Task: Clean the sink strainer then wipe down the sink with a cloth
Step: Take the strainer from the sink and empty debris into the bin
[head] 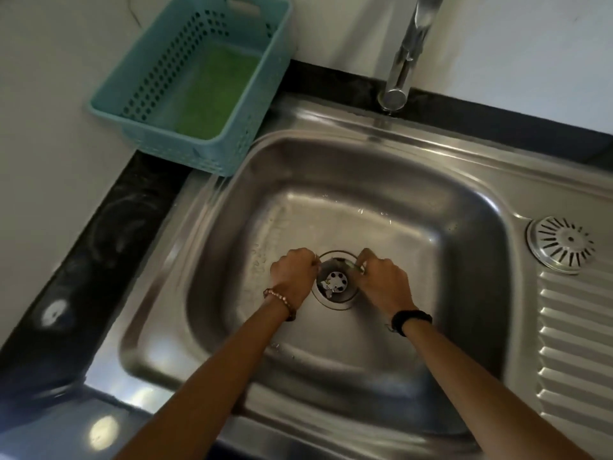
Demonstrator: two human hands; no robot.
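Note:
The steel sink point(431, 207) has its drain point(335, 298) in the middle of the basin floor. A small strainer cup point(333, 281) with holes and bits of debris sits down in the drain. My left hand point(293, 277) is curled at the drain's left rim, fingertips pinched at the cup's edge. At the right rim my right hand point(381, 282) is closed on a thin greenish piece by the cup's edge. A round slotted strainer cover point(560, 249) lies on the drainboard at right. A green cloth point(215, 94) lies inside the teal basket point(109, 107).
The tap spout point(394, 94) hangs over the sink's back rim. The ribbed drainboard point(577, 343) runs along the right. Dark countertop point(99, 244) borders the sink on the left, with the teal basket at its back corner against the white wall.

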